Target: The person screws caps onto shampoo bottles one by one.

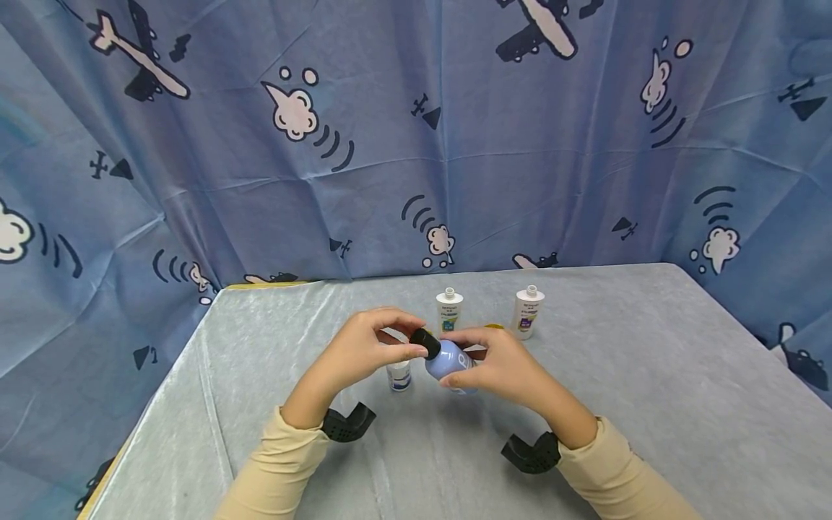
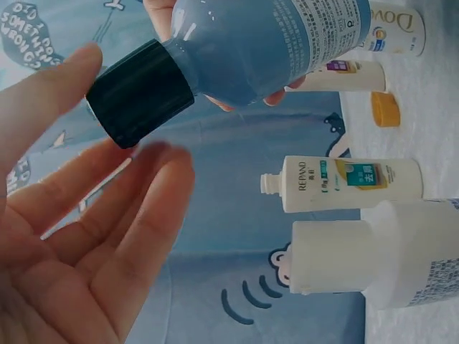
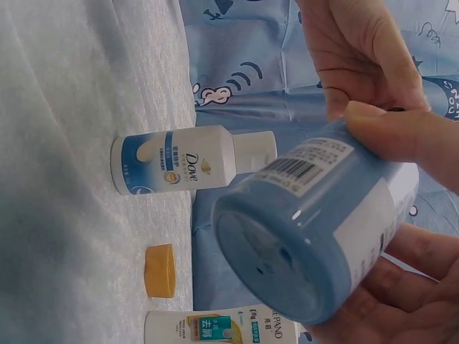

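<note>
A blue bottle (image 1: 448, 361) with a black cap (image 1: 425, 342) is held tilted above the table, its capped end toward the left. My right hand (image 1: 503, 365) grips the bottle's body, thumb on one side and fingers on the other. At the other end, my left hand (image 1: 370, 343) pinches the cap between thumb and fingers; the cap sits on the bottle neck. In the right wrist view the bottle's base (image 3: 265, 265) faces the camera. A white Dove bottle (image 3: 176, 161) stands close by the left hand, with its white cap on.
Two uncapped white REPAND bottles, one with a teal label (image 1: 449, 309) and one with a purple label (image 1: 527, 314), stand farther back. Yellow caps (image 1: 494, 326) lie near them. Another Dove bottle (image 2: 398, 32) shows in the left wrist view. A patterned blue curtain (image 1: 390, 72) hangs behind the grey-covered table (image 1: 650, 347).
</note>
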Tool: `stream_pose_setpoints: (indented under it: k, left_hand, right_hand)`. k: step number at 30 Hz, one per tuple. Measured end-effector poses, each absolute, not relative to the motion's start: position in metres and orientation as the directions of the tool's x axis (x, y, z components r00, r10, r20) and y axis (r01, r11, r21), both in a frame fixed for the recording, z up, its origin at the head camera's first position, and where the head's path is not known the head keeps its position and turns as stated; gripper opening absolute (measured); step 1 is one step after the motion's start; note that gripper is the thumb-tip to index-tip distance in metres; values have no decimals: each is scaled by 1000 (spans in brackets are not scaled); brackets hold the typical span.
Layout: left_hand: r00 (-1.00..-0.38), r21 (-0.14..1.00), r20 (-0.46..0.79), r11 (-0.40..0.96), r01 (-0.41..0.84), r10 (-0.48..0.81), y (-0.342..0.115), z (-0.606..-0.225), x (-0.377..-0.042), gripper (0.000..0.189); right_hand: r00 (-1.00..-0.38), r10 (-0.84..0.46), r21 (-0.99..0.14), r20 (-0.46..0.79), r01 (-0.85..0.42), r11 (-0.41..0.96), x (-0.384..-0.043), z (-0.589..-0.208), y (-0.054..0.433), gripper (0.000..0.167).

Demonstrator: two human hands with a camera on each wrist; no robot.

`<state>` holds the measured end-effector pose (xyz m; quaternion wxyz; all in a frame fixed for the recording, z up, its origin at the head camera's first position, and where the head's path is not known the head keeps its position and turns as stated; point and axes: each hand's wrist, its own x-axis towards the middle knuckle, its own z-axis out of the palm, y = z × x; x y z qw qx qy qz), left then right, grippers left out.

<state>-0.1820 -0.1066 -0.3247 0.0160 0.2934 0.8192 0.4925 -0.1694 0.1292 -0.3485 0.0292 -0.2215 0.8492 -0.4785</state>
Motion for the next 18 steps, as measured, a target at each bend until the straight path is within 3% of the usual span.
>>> stream_pose_setpoints:
  k: [4, 9, 18]
  left_hand:
    - [-788, 809, 305, 291, 511, 535, -110, -324, -182, 46]
    - [-734, 795, 336, 240, 557, 591, -112, -324, -182, 36]
    - [-781, 794, 307, 306, 525, 544, -109, -325, -183, 30]
  right_hand:
    - [-902, -401, -822, 163, -348, 450, -169, -348, 129, 56]
    - [-904, -396, -823, 160, -344, 452, -169, -347, 129, 56]
    - [-903, -400, -822, 153, -342, 456, -169, -347, 130, 56]
